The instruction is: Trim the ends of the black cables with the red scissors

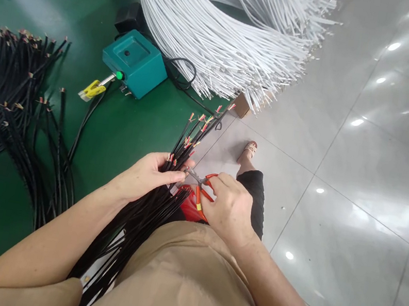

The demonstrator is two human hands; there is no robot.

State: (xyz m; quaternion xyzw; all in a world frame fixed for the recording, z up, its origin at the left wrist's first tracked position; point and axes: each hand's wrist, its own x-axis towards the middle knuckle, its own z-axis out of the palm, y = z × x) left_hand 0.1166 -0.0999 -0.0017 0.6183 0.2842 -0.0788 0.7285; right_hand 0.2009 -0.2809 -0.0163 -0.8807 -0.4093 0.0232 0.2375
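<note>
A: Left hand?
B: Left hand (152,171) is closed on a bundle of thin, round, black-sheathed cables (159,200), thumb laid across it, fingers pinching it near the stripped ends. Red, yellow and white cores show there.
A: Right hand?
B: Right hand (233,205) has its fingers curled around the orange-red handles of small metal-nosed pliers (199,199). The nose is beside the left thumb tip; cannot tell whether the jaws meet on a core.
A: Bundle position?
B: In front of the tan-clothed torso, by the edge of the green tabletop (114,130); its lower length runs down beside the body.
A: Surroundings?
B: On the green surface: a teal box-shaped device (140,66) with a yellow clip (91,90) at its front, a large curved bundle of white cables (207,44) beyond, and a second heap of black cables (14,69) at left.
</note>
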